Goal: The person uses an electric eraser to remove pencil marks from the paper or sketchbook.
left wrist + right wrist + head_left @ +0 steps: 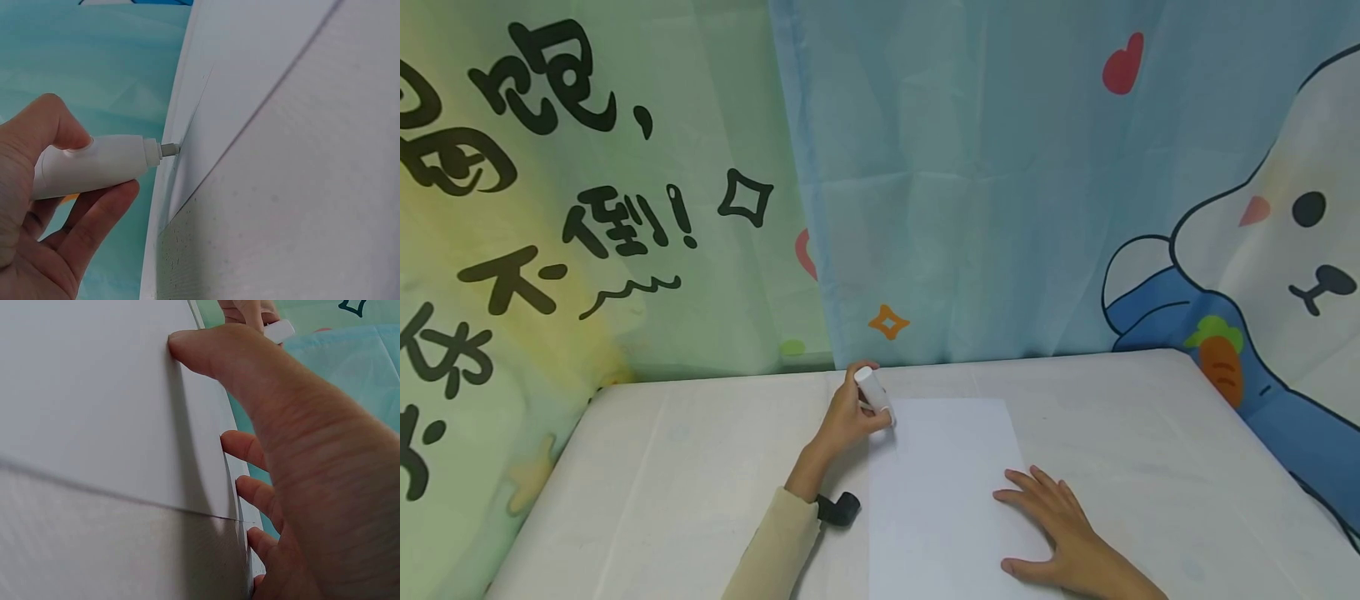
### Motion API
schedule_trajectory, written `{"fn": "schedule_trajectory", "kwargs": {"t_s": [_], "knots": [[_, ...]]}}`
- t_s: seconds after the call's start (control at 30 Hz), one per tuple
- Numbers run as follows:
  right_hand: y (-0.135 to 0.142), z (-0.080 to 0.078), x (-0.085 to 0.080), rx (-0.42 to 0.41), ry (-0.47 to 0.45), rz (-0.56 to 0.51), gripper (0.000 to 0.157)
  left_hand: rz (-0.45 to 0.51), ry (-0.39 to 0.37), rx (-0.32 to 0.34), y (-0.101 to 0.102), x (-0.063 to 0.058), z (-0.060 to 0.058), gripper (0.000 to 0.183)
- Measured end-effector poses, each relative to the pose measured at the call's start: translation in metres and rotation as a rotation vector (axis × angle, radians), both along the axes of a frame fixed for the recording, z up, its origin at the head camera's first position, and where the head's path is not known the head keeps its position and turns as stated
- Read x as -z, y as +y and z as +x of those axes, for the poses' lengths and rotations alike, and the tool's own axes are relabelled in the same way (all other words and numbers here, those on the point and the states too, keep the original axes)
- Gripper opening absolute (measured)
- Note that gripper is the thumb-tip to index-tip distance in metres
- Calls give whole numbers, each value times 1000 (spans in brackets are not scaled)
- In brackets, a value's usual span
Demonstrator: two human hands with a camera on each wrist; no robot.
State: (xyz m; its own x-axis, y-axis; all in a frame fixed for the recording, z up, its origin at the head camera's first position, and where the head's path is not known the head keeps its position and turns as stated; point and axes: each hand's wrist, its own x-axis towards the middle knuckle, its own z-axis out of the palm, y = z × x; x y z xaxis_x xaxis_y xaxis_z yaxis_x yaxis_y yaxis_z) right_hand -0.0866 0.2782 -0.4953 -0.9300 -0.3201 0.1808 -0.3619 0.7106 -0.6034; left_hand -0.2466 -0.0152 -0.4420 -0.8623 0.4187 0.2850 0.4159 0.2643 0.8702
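Note:
A sheet of white paper point(947, 483) lies flat on the table. My left hand point(850, 412) grips a white, rounded tool that looks like an electric eraser point(100, 164), with a narrow grey tip. In the left wrist view, the thumb lies on its button and the fingers support it from below. Its tip meets the paper near the far left corner; whether it presses cannot be told. On the paper's right side my right hand point(1056, 537) rests with fingers spread. Its thumb touches the sheet, and the other fingertips are at the right edge.
A white cloth covers the table point(700, 483). Behind the far edge hangs a printed curtain point(970, 208) with lettering and a cartoon figure. A black wrist device point(840, 509) sits at the left cuff, beside the paper's left edge.

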Motion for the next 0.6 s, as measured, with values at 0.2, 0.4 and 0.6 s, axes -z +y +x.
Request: {"fn": "schedule_trajectory", "kwargs": {"t_s": [0.2,0.4,0.6], "knots": [[0,-1,0,-1,-3,-6,66,-16,-22,-14,2,31,-18,69],[0,-1,0,2,-6,-4,66,22,-3,7,1,37,-21,65],[1,-2,1,1,-6,-4,66,56,69,40,-1,37,-20,60]]}}
